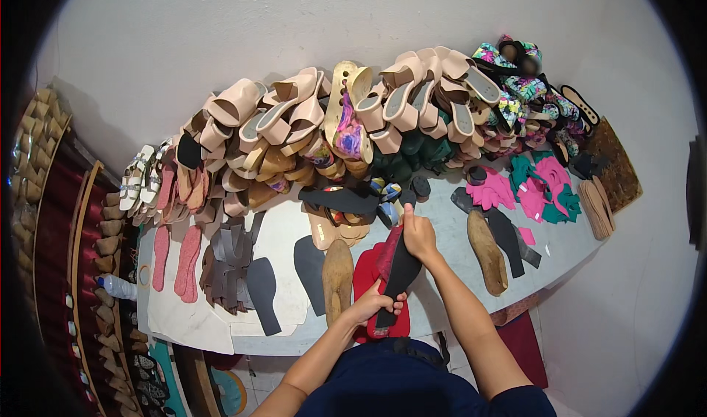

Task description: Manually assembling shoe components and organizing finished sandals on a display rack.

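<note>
Both my hands hold a black shoe sole [403, 268] with red material along its left side, turned upright over the table's near edge. My left hand [374, 303] wraps its lower end, fingers curled over the black face. Near its upper end, my right hand [420, 234] grips with the thumb pointing up. Beneath it lies a red sole-shaped piece [364, 273], partly covered by the held sole and my left hand. Just left of that are a wooden shoe last [337, 275] and a dark flat sole [309, 264].
Sandals [294, 107] in beige, gold and floral patterns are heaped along the wall. Right of me lie another wooden last [486, 253], black soles [505, 240] and pink and green scraps [549, 185]. Pink insoles [188, 266] and grey strips [232, 258] lie left; racks of lasts [107, 246] stand beyond.
</note>
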Motion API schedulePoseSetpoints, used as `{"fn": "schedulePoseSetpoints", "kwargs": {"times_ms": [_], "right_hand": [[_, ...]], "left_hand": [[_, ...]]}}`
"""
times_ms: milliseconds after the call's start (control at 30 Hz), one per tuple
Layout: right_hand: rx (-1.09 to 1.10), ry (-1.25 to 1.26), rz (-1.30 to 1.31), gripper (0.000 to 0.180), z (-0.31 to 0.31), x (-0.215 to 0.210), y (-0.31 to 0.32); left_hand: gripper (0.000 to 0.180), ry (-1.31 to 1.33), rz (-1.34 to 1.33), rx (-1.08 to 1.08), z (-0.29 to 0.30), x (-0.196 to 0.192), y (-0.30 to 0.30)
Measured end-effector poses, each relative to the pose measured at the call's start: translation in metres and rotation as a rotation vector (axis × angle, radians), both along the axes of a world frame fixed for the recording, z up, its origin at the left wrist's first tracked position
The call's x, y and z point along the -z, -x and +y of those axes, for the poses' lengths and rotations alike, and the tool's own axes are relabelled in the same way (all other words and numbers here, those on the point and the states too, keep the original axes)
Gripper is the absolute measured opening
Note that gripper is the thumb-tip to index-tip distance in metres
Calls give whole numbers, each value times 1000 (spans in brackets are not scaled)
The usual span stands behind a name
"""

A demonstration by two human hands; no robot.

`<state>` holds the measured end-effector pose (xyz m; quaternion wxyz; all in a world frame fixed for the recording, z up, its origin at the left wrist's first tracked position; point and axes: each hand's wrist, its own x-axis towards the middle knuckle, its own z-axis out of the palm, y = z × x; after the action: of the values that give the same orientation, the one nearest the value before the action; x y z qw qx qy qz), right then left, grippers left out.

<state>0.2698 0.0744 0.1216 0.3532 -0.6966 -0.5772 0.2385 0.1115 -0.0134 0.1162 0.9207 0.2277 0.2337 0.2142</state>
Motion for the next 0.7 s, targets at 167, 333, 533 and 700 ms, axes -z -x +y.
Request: {"fn": "schedulePoseSetpoints", "kwargs": {"times_ms": [167, 333, 533, 700], "right_hand": [[25, 64, -45, 65, 7, 11, -1], [93, 105, -137, 66, 18, 19, -15], [92, 97, -162, 67, 23, 15, -12], [-59, 88, -13, 70, 23, 7, -21]], "left_hand": [[66, -104, 33, -112, -15, 7, 1], [46, -434, 319, -72, -20, 16, 11], [43, -468, 309, -68, -16, 11, 14], [44, -526, 335, 33, -13, -4, 26]]}}
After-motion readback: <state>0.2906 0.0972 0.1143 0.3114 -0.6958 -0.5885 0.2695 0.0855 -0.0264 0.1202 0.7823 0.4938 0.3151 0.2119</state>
